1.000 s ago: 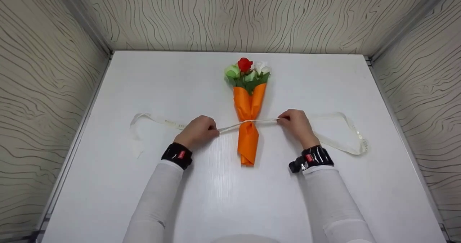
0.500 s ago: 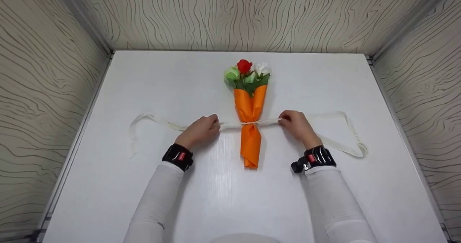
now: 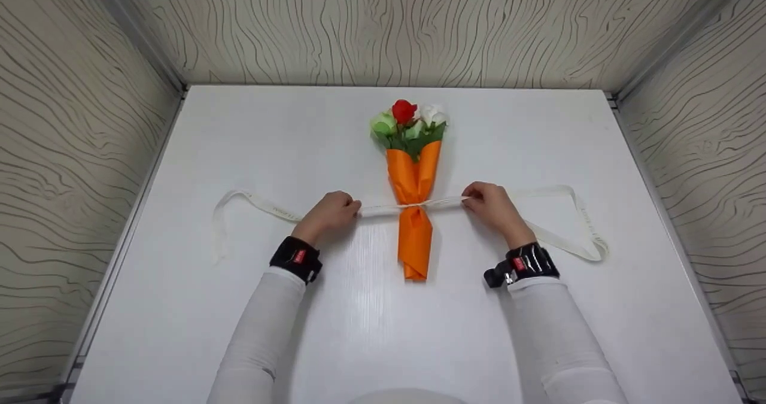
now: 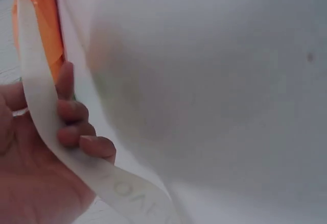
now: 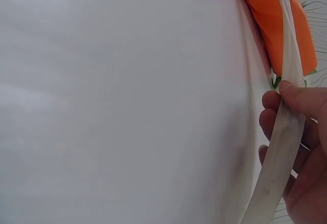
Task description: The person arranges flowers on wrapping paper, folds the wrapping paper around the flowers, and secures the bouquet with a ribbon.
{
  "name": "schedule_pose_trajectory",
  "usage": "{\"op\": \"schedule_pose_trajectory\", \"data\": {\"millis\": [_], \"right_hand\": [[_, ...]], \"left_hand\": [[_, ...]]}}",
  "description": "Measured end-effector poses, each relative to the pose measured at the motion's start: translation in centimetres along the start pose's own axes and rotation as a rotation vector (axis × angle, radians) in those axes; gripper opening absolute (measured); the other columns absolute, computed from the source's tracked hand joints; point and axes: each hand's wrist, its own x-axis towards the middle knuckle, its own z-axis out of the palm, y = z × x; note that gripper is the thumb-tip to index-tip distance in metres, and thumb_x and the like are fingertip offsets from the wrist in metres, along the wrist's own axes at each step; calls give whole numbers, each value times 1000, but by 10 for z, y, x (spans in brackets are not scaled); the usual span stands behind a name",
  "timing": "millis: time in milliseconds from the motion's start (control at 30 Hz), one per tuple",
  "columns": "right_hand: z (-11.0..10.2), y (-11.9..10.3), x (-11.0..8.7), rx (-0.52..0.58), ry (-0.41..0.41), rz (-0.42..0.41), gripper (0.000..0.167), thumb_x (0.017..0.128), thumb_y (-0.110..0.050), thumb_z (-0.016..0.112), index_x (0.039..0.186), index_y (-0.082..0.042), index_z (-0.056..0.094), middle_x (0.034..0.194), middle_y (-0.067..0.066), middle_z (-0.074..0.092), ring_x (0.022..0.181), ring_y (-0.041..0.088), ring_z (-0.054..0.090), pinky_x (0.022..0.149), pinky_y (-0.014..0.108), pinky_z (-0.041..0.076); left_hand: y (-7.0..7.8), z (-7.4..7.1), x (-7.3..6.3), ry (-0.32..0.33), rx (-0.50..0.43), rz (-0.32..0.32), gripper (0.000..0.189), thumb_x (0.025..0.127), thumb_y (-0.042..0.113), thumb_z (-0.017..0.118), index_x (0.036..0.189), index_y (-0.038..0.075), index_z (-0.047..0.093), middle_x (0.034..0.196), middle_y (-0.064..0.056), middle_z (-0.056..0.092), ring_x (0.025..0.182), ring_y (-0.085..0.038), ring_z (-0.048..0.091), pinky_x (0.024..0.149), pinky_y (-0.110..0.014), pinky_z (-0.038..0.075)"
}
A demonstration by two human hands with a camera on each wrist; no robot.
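Observation:
A bouquet in an orange wrapper [image 3: 415, 242] lies on the white table, its red, white and pale green flowers [image 3: 407, 117] toward the back wall. Round the wrapper's narrow waist runs a cream ribbon [image 3: 380, 210], drawn out to both sides. My left hand [image 3: 330, 214] grips the ribbon left of the bouquet; in the left wrist view the ribbon [image 4: 34, 71] crosses the palm beneath curled fingers. To the right, my right hand [image 3: 492, 208] pinches the other side. The right wrist view has the thumb pressing on the ribbon [image 5: 278, 168], which trails down past the fingers.
Loose ribbon tails [image 3: 220, 224] lie on the table beyond each hand, the right one bent in a wide loop. Patterned walls [image 3: 383, 27] border the white table [image 3: 371, 332] at the back and both sides.
The ribbon left of the bouquet has risen from a slant to nearly level and now shows its flat side. The wrapper's lower end has swung slightly right. Both hands keep their hold.

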Motion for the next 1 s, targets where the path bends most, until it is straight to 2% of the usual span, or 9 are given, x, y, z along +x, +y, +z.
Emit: {"op": "schedule_pose_trajectory", "data": {"millis": [100,233,267,367,467,633,767,867,1000], "right_hand": [[1,-1,0,6,12,-6,6,89,-1,67,94,2,69,87,12,68,82,25,59,79,40,47],[1,1,1,8,20,-15,6,89,-2,67,93,2,69,87,12,68,83,26,60,80,41,47],[1,1,1,9,22,-17,6,89,-2,67,93,3,69,87,12,68,83,26,60,80,41,47],[1,2,1,6,20,-19,7,89,-2,67,94,3,69,87,13,68,83,27,59,80,42,46],[0,2,1,11,23,-12,7,89,-1,67,94,3,69,88,13,68,84,27,59,81,42,46],[1,3,-1,21,30,-1,7,88,0,67,94,3,69,87,13,68,83,26,59,80,41,46],[3,4,-2,27,31,7,8,88,-1,66,95,3,69,87,13,68,82,26,59,79,40,46],[4,3,-3,33,28,25,7,89,-2,66,95,2,69,87,12,68,82,24,58,78,38,46],[4,0,-4,40,24,54,7,90,-3,67,95,2,69,87,11,67,81,23,58,76,36,46]], "left_hand": [[-4,-7,-3,-89,-62,46,36,98,31,56,71,7,62,64,2,44,59,-13,41,57,-27,35],[-7,-22,-7,-183,-152,96,40,94,32,62,61,12,54,55,6,34,50,-9,32,50,-25,25],[-7,-26,-8,-206,-174,106,38,93,31,64,61,12,57,55,7,36,50,-8,31,50,-24,25],[-8,-36,-12,-274,-256,151,24,91,22,68,71,8,69,58,7,44,54,-7,35,52,-23,27],[-8,-38,-12,-302,-378,240,13,89,15,71,87,3,75,70,4,58,66,-10,46,61,-23,38],[0,-19,-6,-220,-679,404,17,90,7,71,99,-8,72,102,-14,66,101,-25,56,89,-33,47],[14,2,1,-127,-841,431,18,91,3,69,106,-7,72,119,-20,65,119,-29,54,100,-39,44],[23,16,7,-27,-905,414,18,91,3,68,108,-3,73,118,-15,68,119,-25,57,102,-37,43],[34,30,13,117,-953,373,20,91,4,69,109,-3,73,104,-8,73,102,-20,64,94,-34,48]]}}
